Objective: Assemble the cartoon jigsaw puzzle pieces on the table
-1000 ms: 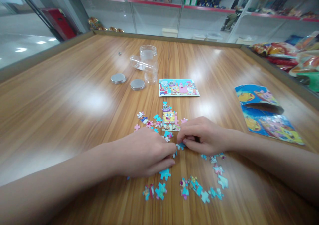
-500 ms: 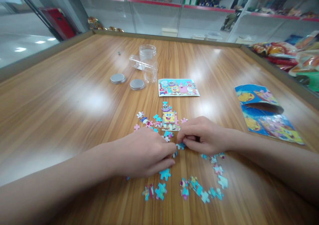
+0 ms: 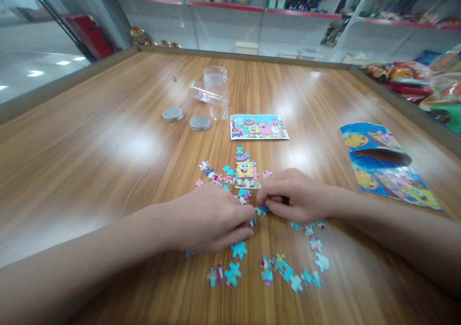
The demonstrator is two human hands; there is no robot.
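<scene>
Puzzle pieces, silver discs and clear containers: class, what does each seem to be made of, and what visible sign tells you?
Puzzle pieces: probably printed cardboard, thin and flat with interlocking edges.
Silver discs: likely metal, with a smooth grey sheen.
Clear containers: probably plastic, glossy, with see-through walls and bright highlights, though glass cannot be ruled out.

One table (image 3: 144, 181), brightly lit, white glare at nine and three o'clock, dim shade toward seven o'clock. Shelves (image 3: 226, 5) at twelve o'clock, softly blurred; wide-angle stretching at edges.

Blue-and-pink puzzle pieces (image 3: 233, 273), brown wood-grained table (image 3: 104, 166)
</scene>
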